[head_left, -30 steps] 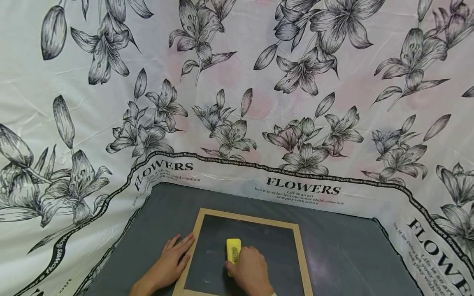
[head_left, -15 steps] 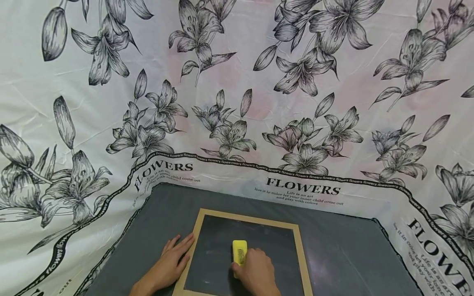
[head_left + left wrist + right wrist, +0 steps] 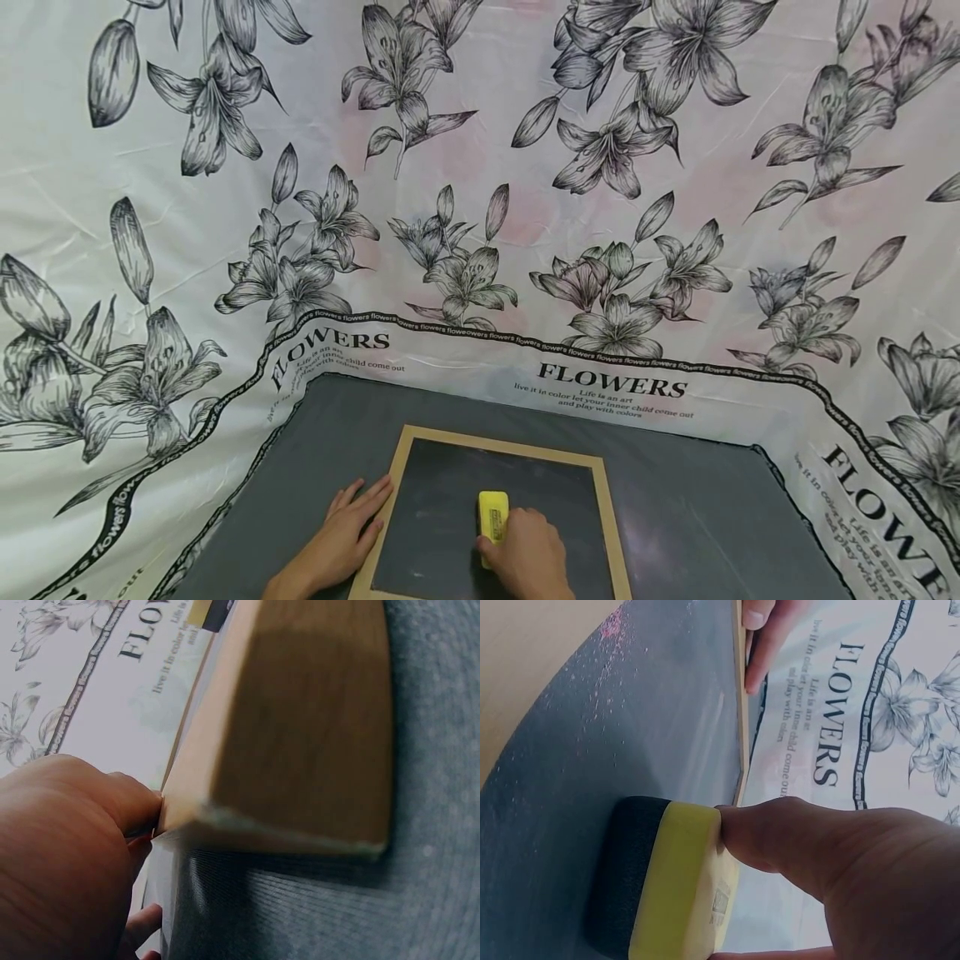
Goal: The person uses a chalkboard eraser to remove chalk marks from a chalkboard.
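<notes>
A small chalkboard point(image 3: 435, 500) with a light wooden frame point(image 3: 613, 525) lies on the dark grey table. My right hand point(image 3: 528, 554) grips a yellow chalkboard eraser point(image 3: 492, 510) between thumb and fingers, near the middle of the board. In the right wrist view, the black felt side of the eraser point(image 3: 679, 877) faces the board, and my thumb presses on its yellow body. My left hand point(image 3: 341, 533) lies with extended fingers against the frame's left edge. The left wrist view shows that hand beside the frame's wooden side point(image 3: 300, 735); some fingers are hidden.
Pink and white chalk specks point(image 3: 611, 630) dot the board near one frame edge in the right wrist view. Faint pale smears remain on its surface. Behind the grey table point(image 3: 697, 492) hangs a white cloth point(image 3: 480, 383) printed with flowers and lettering.
My right hand has slid the eraser to the right and slightly toward me across the board. The left hand has stayed at the frame's left edge.
</notes>
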Available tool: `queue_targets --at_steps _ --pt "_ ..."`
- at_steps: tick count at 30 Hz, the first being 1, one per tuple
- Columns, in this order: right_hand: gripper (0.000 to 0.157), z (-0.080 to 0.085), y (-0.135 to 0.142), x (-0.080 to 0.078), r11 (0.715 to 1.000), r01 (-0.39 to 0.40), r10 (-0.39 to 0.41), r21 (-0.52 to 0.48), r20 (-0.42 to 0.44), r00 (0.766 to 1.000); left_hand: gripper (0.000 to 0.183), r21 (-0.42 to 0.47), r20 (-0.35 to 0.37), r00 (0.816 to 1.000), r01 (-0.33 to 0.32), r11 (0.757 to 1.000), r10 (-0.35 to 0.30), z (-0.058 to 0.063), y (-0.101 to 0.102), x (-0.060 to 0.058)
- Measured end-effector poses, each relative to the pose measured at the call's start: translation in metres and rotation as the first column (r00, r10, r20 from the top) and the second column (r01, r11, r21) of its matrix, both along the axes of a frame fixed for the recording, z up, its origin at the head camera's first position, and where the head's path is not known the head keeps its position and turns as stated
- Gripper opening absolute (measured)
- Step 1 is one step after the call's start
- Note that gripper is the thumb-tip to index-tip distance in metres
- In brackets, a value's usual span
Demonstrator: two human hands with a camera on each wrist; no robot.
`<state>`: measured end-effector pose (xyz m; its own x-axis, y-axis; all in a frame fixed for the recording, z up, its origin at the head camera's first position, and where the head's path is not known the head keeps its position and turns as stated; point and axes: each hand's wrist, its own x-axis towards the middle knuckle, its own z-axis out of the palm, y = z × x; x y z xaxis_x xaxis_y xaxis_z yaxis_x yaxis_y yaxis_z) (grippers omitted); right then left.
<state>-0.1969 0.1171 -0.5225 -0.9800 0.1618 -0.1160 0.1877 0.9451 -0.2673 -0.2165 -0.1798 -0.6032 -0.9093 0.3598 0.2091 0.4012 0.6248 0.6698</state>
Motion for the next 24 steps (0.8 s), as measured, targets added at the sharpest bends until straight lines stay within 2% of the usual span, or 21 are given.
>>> queue_targets --at_steps 4,8,12,15,24 --pt "0.05 0.0 0.003 0.002 1.0 0.003 -0.003 0.002 -0.011 1.0 0.055 -0.004 -0.003 1.0 -0.002 1.0 0.002 -0.002 0.0 0.0" --pt "0.05 -0.001 0.008 0.002 1.0 0.007 -0.006 0.007 -0.026 1.0 0.056 -0.005 0.026 1.0 0.003 1.0 -0.003 0.001 -0.001 0.001" --pt "0.05 -0.002 0.013 0.002 1.0 0.014 -0.013 0.014 -0.023 1.0 0.055 0.003 0.003 1.0 0.009 1.0 -0.009 0.002 -0.001 0.0" --pt "0.051 -0.001 0.017 0.003 1.0 0.02 -0.02 0.015 -0.015 1.0 0.054 0.01 -0.039 0.999 0.012 1.0 -0.012 -0.002 -0.001 -0.001" --pt "0.052 0.0 0.027 0.005 0.999 0.038 -0.038 0.027 0.001 0.999 0.054 0.008 -0.056 0.998 -0.015 1.0 0.016 -0.006 0.001 0.0"
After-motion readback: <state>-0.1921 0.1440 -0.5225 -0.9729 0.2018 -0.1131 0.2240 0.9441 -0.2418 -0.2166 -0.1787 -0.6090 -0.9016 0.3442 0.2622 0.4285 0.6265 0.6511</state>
